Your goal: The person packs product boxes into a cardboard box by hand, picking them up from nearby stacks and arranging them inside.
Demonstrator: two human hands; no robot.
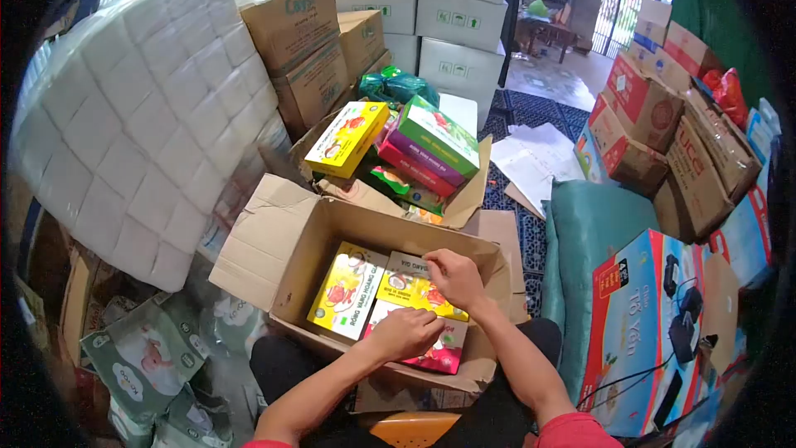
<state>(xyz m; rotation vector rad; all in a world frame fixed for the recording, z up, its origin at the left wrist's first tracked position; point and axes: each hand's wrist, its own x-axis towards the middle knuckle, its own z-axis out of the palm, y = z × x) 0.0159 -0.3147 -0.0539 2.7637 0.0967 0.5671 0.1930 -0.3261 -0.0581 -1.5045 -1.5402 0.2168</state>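
Observation:
An open cardboard box [286,278] stands between my knees with small product boxes lying inside. On its left is a yellow-and-white product box [348,290]; a second yellow product box [402,284] lies to the right, above a pink-and-white product box [439,353]. My left hand [406,333] rests over the pink box, fingers curled together near the lower edge of the right yellow box. At that yellow box's right end, my right hand [454,284] has its fingers bent in a pinch. Whatever either hand grips is hidden by the fingers.
Behind, another open carton [477,191] holds yellow, green and pink boxes. A large plastic-wrapped white pack [149,116] leans at left, above green diaper packs [149,357]. A teal cushion [597,232] and a blue-red carton [630,332] stand at right. White cartons [460,66] are stacked behind.

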